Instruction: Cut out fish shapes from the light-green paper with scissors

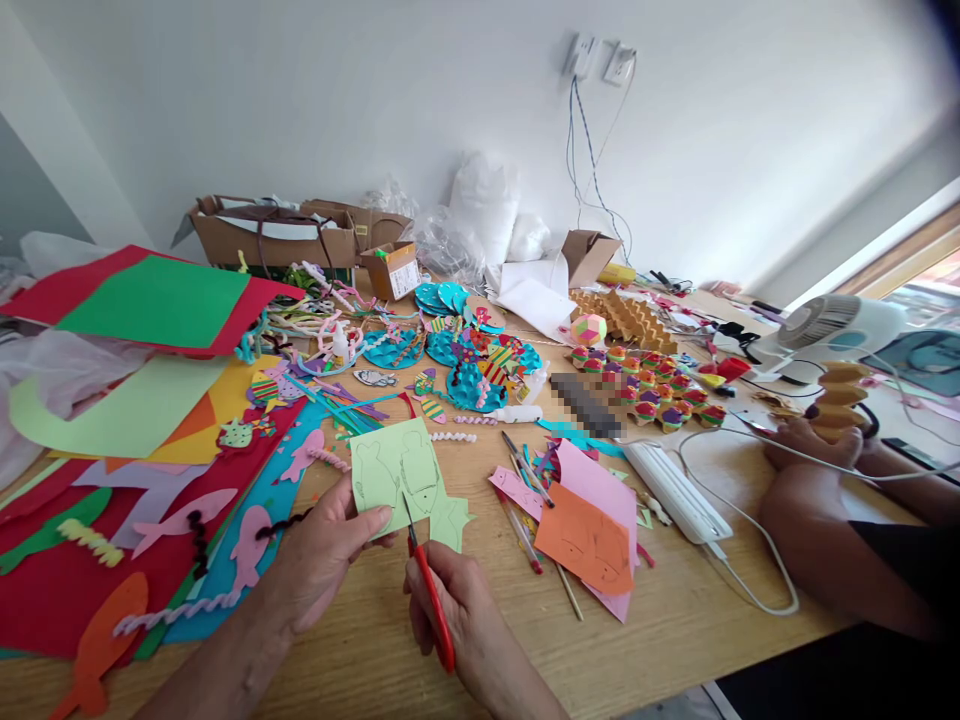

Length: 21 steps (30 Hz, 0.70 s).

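Note:
Between thumb and fingers, my left hand (330,545) grips a light green paper (375,455) with fish outlines drawn on it. My right hand (457,590) is closed around the red handles of a pair of scissors (433,600). The blades reach into the lower edge of the paper, between the two drawn fish. A partly cut flap of the green paper (450,520) hangs to the right of the blades. Right of my hands lie an orange paper (585,545) with drawn outlines and a pink paper (600,475) under it. Pens (525,465) are beside them.
At left are stacked coloured sheets (45,590) with cut-out paper fish (251,545). Blue painted plates (480,385), painted egg-carton pieces (652,390) and a white power strip (679,490) lie farther back and right. Another person's hands (817,440) hold a cardboard piece near a fan (832,330).

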Available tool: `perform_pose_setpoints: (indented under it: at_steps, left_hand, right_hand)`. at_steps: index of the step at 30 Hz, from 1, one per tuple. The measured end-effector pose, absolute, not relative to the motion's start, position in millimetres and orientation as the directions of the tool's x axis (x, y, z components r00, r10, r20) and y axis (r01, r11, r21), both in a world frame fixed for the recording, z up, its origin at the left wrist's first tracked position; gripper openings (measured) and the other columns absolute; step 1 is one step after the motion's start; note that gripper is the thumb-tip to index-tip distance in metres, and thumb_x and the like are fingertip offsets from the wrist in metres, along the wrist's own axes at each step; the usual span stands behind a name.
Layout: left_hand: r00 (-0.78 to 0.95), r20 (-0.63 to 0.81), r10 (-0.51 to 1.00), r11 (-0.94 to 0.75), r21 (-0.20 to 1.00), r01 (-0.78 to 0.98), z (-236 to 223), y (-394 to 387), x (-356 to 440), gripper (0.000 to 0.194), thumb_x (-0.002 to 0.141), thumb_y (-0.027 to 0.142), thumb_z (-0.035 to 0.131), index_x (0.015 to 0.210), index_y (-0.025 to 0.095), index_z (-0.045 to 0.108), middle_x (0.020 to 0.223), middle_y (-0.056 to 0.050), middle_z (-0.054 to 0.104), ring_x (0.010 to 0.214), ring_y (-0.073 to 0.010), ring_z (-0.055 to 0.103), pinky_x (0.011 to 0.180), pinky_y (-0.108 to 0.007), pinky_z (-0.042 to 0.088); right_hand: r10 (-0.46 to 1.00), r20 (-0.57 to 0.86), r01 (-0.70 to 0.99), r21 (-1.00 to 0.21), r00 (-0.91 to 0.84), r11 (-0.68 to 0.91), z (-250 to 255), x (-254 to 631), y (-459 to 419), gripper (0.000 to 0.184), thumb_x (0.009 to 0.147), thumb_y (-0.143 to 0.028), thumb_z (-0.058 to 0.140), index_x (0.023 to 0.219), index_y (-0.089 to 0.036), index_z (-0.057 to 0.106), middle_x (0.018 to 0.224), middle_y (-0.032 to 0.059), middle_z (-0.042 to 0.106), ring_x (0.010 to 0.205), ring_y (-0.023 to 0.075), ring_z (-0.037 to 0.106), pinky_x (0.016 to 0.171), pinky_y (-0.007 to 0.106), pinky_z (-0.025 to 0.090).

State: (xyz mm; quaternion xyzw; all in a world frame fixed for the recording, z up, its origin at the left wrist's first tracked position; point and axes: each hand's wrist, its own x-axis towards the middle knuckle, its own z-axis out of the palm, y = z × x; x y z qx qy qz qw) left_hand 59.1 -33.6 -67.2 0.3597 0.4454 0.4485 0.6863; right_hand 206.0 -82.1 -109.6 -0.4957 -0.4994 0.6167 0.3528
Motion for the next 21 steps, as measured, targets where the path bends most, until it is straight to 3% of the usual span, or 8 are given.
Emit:
perform_pose_setpoints:
  at_steps: [6, 12, 17, 21]
  left_hand:
    - [0.195, -0.28, 0.94, 0.326, 0.905, -0.273, -70.5, -35.0, 56.7, 0.042, 0.069, 0.027, 0.077, 0.11, 0.023, 0.067, 0.099, -0.004, 0.076, 0.089, -0.0219, 0.065, 0.071, -0.028, 0.049]
    - [0.212, -0.23, 0.95, 0.279, 0.93, -0.24, -74.4, -32.4, 53.5, 0.037, 0.078, 0.034, 0.071, 0.113, 0.022, 0.066, 0.105, -0.006, 0.076, 0.088, -0.0235, 0.066, 0.066, -0.028, 0.048]
    - [0.162, -0.235, 0.958, 0.27, 0.929, -0.253, -77.0, -31.4, 55.2, 0.043, 0.075, 0.03, 0.074, 0.116, 0.021, 0.065, 0.111, -0.006, 0.076, 0.107, -0.0268, 0.064, 0.089, -0.034, 0.048]
    - [0.186, -0.253, 0.949, 0.295, 0.921, -0.254, -74.2, -33.2, 56.2, 0.047, 0.073, 0.031, 0.075, 0.118, 0.021, 0.066, 0.113, -0.006, 0.076, 0.109, -0.029, 0.064, 0.092, -0.037, 0.048]
  right_hand:
    - [0.934, -0.248, 0.065, -0.969, -0.257, -0.24, -111.8, 205.9, -82.3, 0.057, 0.083, -0.074, 0.043, 0.065, -0.021, 0.043, 0.043, -0.0065, 0.042, 0.036, 0.0071, 0.037, 0.035, 0.017, 0.028]
    - [0.93, -0.255, 0.067, -0.967, -0.266, -0.246, -114.2, 207.3, -82.5, 0.056, 0.084, -0.074, 0.044, 0.065, -0.021, 0.044, 0.043, -0.0064, 0.043, 0.036, 0.007, 0.037, 0.035, 0.017, 0.027]
    - [0.921, -0.28, 0.069, -0.96, -0.272, -0.271, -108.5, 206.3, -81.9, 0.06, 0.08, -0.078, 0.043, 0.065, -0.021, 0.044, 0.044, -0.0056, 0.045, 0.037, 0.0075, 0.039, 0.037, 0.018, 0.028]
    - [0.909, -0.301, 0.048, -0.953, -0.288, -0.3, -106.5, 205.9, -82.6, 0.061, 0.078, -0.081, 0.043, 0.067, -0.02, 0.045, 0.045, -0.0054, 0.046, 0.038, 0.0077, 0.039, 0.037, 0.018, 0.028]
